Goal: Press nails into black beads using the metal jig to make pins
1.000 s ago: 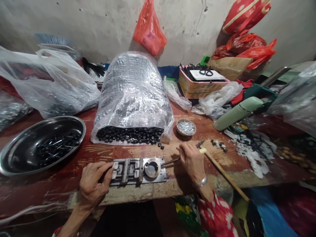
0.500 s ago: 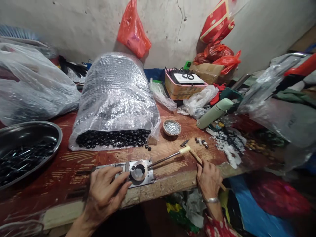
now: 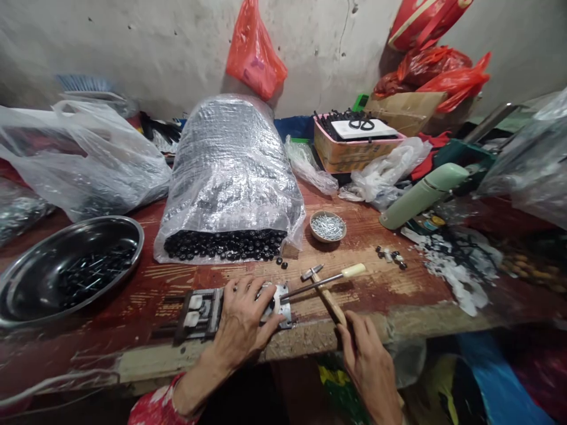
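My left hand (image 3: 243,319) lies over a metal clamp fixture (image 3: 201,316) at the bench edge. Its thumb and index finger curl around the pale round ring (image 3: 277,305) at the fixture's right end, hiding most of it. A dark spot shows by the fingertips, too small to name. From the ring a steel rod with a cream grip (image 3: 353,271) slants up to the right. My right hand (image 3: 370,363) is closed on the wooden handle of a small hammer (image 3: 330,300). The hammer's head rests near the bench top, its handle crossing the rod.
Behind the fixture lies a large clear bag (image 3: 234,171) of black round caps, two loose beside it. A small bowl (image 3: 328,228) holds nails. A steel basin (image 3: 133,236) with dark screw-like pieces stands left. A green flask (image 3: 425,195) leans at right, near white scraps (image 3: 458,274).
My left hand has moved right from the clamp onto the round ring. The rod has swung slightly lower, and the hammer has shifted left with my right hand. The camera view has turned left.
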The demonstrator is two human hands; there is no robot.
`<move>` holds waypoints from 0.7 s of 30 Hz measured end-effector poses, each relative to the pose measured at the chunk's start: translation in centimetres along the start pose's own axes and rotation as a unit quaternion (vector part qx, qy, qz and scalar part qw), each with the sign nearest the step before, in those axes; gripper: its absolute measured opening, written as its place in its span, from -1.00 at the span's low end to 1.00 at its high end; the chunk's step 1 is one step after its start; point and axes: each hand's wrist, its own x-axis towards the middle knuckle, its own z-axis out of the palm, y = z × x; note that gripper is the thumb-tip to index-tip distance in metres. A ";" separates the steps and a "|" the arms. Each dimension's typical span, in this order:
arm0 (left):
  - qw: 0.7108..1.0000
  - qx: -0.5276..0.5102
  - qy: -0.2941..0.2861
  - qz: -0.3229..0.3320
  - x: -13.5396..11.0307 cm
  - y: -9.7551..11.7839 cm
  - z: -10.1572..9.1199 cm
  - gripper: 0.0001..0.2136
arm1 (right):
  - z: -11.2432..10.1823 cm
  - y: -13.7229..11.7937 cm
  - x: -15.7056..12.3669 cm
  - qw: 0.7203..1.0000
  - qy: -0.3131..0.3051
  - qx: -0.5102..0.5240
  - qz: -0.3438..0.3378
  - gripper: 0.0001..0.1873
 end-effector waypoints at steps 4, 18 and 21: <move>1.000 0.003 -0.019 -0.003 0.2 0.3 0.5 -0.58 | 0.5 -2.2 -0.3 1.000 0.009 0.017 0.000 -0.69; 1.000 0.020 -0.016 0.008 0.0 0.1 1.2 -0.58 | 0.0 -0.9 -3.4 0.995 0.030 -0.065 0.069 -0.58; 0.999 0.023 -0.034 0.011 -0.3 0.3 0.5 -0.61 | -0.7 0.7 -4.7 0.994 0.052 -0.030 0.088 -0.46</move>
